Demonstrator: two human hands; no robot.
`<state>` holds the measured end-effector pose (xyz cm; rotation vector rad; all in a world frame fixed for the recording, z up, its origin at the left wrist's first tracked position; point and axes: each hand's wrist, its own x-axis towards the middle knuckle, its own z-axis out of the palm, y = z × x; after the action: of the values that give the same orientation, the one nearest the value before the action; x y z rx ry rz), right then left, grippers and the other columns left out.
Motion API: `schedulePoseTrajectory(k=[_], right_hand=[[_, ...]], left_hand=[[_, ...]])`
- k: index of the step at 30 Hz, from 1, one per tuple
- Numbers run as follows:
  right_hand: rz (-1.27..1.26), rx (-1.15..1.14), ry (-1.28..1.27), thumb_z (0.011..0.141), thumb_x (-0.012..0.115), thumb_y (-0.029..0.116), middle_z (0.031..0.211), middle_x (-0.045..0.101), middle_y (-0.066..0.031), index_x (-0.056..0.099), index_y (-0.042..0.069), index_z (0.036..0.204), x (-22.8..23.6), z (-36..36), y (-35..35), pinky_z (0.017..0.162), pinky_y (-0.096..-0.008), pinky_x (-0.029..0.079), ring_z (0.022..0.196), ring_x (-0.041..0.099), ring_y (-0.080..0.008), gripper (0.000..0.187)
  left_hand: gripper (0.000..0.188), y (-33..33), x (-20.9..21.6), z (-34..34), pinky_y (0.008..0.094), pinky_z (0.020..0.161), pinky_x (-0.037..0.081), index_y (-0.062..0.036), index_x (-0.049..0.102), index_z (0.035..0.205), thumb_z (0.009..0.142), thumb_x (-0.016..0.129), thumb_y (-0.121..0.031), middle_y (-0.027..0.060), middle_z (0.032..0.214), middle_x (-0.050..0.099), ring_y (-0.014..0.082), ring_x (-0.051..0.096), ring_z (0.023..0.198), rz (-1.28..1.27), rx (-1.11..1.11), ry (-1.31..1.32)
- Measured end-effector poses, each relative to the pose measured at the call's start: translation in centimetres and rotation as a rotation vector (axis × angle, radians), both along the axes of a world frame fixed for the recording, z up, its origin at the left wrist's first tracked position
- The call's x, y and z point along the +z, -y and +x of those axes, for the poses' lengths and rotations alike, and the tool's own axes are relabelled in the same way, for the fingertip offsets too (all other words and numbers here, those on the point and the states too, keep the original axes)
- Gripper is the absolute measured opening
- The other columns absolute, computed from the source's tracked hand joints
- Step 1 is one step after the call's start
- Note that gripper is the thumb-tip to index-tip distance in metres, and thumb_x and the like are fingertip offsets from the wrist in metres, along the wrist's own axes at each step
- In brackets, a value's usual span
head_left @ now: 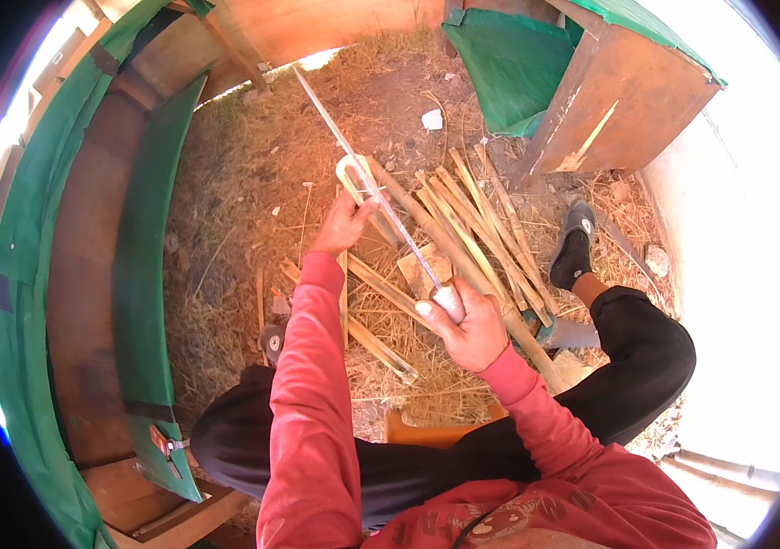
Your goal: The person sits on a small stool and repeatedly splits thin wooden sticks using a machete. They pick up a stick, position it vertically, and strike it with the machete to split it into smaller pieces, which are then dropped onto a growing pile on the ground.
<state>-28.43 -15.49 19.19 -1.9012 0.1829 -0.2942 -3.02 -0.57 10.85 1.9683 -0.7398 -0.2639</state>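
Note:
My right hand point(474, 331) is wrapped around the pale handle point(448, 300) of a long, narrow blade point(339, 134), seen nearly edge-on. The blade slants away up and to the left, over the far end of a short bamboo piece point(351, 174). Gripping that piece from its left side is my left hand point(344, 224), fingers closed close to the blade. Whether the edge has bitten into the bamboo, I cannot tell. A small wooden block point(424, 269) lies below the blade, just beyond my right hand.
Several split bamboo strips point(477, 215) lie beside a long bamboo pole point(445, 240); more strips point(376, 343) rest nearer my legs. Green-covered panels point(138, 265) stand left, and a wooden box point(623, 101) with green sheeting stands far right. Dry straw covers the ground. An orange seat point(426, 432) is beneath me.

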Motion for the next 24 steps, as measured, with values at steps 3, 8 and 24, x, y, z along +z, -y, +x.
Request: schedulePoseTrajectory(k=[3,8,24], right_hand=[[-0.007,0.008,0.027,0.085,0.074,0.030,0.068,0.062,-0.0167,0.056,-0.002,0.093,2.4,-0.3,-0.1,0.054,-0.0373,0.048,0.057,0.064,-0.0304,0.038],[-0.085,-0.059,0.003,0.087,0.071,0.033,0.066,0.061,-0.0175,0.054,-0.001,0.089,-0.6,0.7,-0.6,0.054,-0.0400,0.048,0.058,0.063,-0.0339,0.038],[0.121,0.010,-0.061,0.095,0.058,0.040,0.080,0.061,-0.0178,0.054,0.001,0.103,-1.7,0.1,-3.2,0.064,-0.0396,0.047,0.071,0.061,-0.0319,0.040]], left_hand=[[0.032,-0.2,-0.4,-0.1,0.0404,0.099,0.042,-0.0076,0.067,0.114,0.096,0.057,-0.032,0.0119,0.111,0.066,0.0262,0.059,0.109,0.043,0.027,0.019],[0.034,0.6,0.1,-0.7,0.0434,0.105,0.037,-0.0043,0.063,0.121,0.096,0.058,-0.027,0.0168,0.121,0.063,0.0329,0.056,0.116,0.064,-0.049,-0.015],[0.073,0.6,8.0,-21.4,0.0348,0.083,0.053,-0.0049,0.042,0.140,0.098,0.030,-0.064,0.0211,0.124,0.059,0.0242,0.063,0.106,-0.438,0.465,-0.771]])
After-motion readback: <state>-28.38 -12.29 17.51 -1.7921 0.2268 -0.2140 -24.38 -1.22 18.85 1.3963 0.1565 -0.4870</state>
